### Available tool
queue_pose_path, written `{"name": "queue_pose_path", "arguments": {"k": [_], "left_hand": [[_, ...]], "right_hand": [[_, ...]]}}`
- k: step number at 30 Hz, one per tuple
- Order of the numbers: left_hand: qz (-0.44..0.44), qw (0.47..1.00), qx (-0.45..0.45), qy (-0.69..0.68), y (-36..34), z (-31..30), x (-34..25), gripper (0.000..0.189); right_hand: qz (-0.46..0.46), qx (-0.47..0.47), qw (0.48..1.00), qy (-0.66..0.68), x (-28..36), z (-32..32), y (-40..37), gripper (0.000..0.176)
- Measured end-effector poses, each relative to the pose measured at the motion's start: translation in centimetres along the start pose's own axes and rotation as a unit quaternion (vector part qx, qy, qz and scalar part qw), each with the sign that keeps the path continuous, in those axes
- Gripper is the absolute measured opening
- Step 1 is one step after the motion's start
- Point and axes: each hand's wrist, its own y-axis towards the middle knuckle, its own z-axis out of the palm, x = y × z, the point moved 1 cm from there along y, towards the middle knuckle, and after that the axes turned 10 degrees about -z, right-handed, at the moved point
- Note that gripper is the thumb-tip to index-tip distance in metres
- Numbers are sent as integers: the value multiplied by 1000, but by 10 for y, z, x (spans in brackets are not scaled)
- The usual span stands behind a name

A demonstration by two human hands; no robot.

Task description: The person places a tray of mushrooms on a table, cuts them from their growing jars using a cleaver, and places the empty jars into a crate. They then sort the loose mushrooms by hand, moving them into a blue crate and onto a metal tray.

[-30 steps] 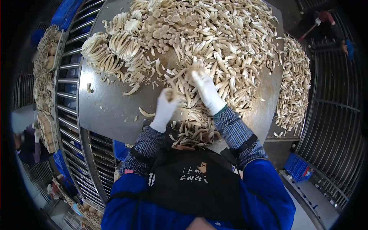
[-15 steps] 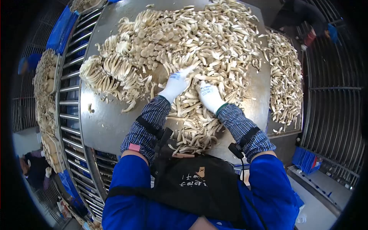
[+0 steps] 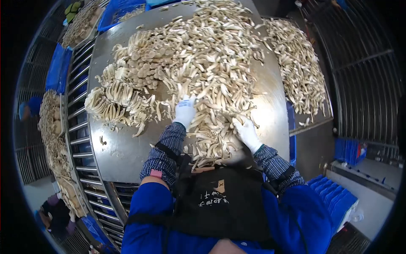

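Long pale-stemmed mushrooms (image 3: 220, 63) lie heaped over a metal table (image 3: 122, 156). My left hand (image 3: 185, 111), in a white glove, reaches into the left side of the loose heap. Its fingertips merge with pale mushrooms, so their grip is hidden. On the heap's lower right edge, my gloved right hand (image 3: 248, 132) has its fingers bent around a few mushrooms. Clumps of joined mushrooms with brown caps (image 3: 146, 70) sit to the upper left of my left hand. A narrow tongue of loose mushrooms (image 3: 211, 146) runs between my forearms toward my apron.
A roller conveyor (image 3: 82, 146) borders the table on the left, with mushroom-filled trays (image 3: 53, 127) beyond it. Another mushroom heap (image 3: 298, 67) lies on a surface to the right. Blue crates (image 3: 332, 197) stand at lower right. A person (image 3: 57, 218) is at lower left.
The view has shifted. My right hand has moved away from my left, toward the heap's right edge and nearer my body. My left hand's pointing fingers now reach into the mushrooms.
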Motion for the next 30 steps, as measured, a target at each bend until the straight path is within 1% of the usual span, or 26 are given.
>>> {"name": "queue_pose_path", "arguments": {"k": [1, 4, 6, 7, 8, 9, 10, 12, 13, 14, 15, 16, 17, 18, 19, 20, 21, 22, 23, 24, 25, 26, 27, 28, 29, 30], "left_hand": [[-13, 1000, -13, 3, 6, 16, 9, 43], [-61, 997, -21, -39, 12, 17, 19, 35], [-132, 981, -21, -143, 3, 9, 30, 37], [-133, 981, -24, -141, -3, 5, 37, 37], [-145, 930, 6, -338, -12, 2, 45, 37], [-151, 839, 34, -522, -22, 1, 52, 38], [-155, 839, 29, -521, -32, -3, 55, 38], [-193, 757, 71, -620, -56, -15, 50, 41], [-205, 704, 111, -671, -67, -24, 42, 46], [-208, 702, 105, -673, -69, -24, 48, 46], [-191, 747, 130, -624, -70, -22, 55, 49], [-174, 787, 154, -571, -74, -34, 49, 52], [-151, 818, 141, -537, -82, -43, 39, 61], [-157, 817, 134, -539, -87, -41, 38, 61], [-87, 912, 47, -398, -93, -41, 39, 65], [-17, 970, -41, -238, -96, -43, 43, 69], [-2, 976, -43, -213, -94, -45, 55, 73], [-14, 977, -55, -208, -90, -52, 69, 73], [-50, 974, -98, -199, -85, -61, 85, 76], [-83, 968, -140, -190, -79, -70, 101, 80], [-147, 950, -212, -174, -75, -79, 119, 77], [-167, 939, -274, -127, -63, -79, 154, 77], [-194, 919, -330, -93, -56, -92, 174, 76], [-218, 895, -384, -60, -47, -103, 187, 76], [-220, 892, -390, -57, -39, -118, 190, 76], [-242, 903, -352, -55, -32, -136, 191, 77]], "right_hand": [[35, -9, 998, 42, -4, -12, -12, 38], [25, -100, 982, 160, 0, -35, -47, 29], [17, -296, 942, 161, -4, -68, -74, 27], [16, -327, 939, 103, -30, -100, -90, 26], [19, -358, 932, 44, -57, -131, -106, 25], [45, -375, 925, 52, -112, -178, -126, 24], [70, -391, 916, 61, -166, -223, -146, 23], [115, -484, 866, -46, -148, -242, -172, 23], [148, -481, 862, -67, -156, -255, -181, 30], [180, -477, 856, -89, -167, -271, -186, 42], [256, -474, 834, -121, -182, -287, -188, 55], [254, -469, 837, -124, -180, -284, -184, 55], [187, -462, 812, -304, -177, -278, -178, 58], [111, -438, 757, -471, -173, -264, -168, 60], [102, -389, 830, -388, -118, -226, -151, 60], [27, -347, 854, -387, -116, -203, -139, 55], [-55, -290, 851, -435, -99, -167, -126, 51], [-77, -269, 920, -274, -72, -120, -110, 48], [-110, -115, 925, -345, -37, -92, -94, 44], [-238, -85, 877, -409, -46, -60, -81, 34], [-132, 106, 947, -272, 11, -26, -61, 28], [-270, 132, 923, -241, 5, 7, -50, 24], [-362, 184, 875, -264, 17, 41, -35, 22], [-450, 174, 848, -221, 31, 76, -30, 21], [-430, 282, 827, -228, 23, 101, -23, 29], [-390, 397, 800, -224, 27, 128, -16, 35]]}}
